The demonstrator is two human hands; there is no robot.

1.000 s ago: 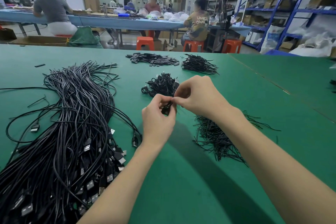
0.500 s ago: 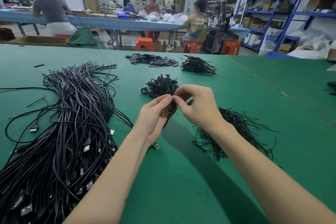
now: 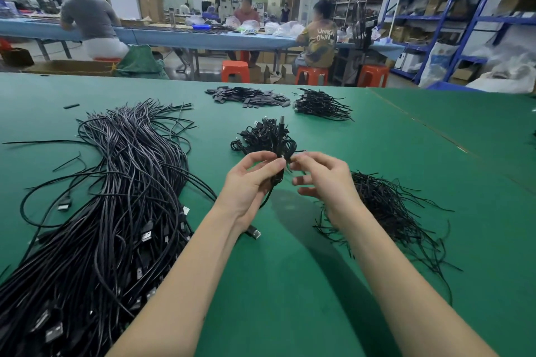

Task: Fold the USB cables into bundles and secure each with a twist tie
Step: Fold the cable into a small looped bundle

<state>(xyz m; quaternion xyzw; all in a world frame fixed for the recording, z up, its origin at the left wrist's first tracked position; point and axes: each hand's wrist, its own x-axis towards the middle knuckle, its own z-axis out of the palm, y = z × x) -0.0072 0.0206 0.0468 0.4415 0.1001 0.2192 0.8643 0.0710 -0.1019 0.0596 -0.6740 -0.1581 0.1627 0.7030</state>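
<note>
Green worktable (image 3: 319, 284); blue shelving (image 3: 464, 17) right; 3 orange stools (image 3: 235, 71).

A folded black USB cable (image 3: 277, 175) is held upright above the table (image 3: 290, 284), its coils gathered narrow and a thin black twist tie (image 3: 287, 160) at its waist. Behind it lies a small heap of finished bundles (image 3: 262, 136). A long sheaf of loose cables (image 3: 116, 197) sprawls at left; spare twist ties (image 3: 388, 209) lie scattered at right.
</note>
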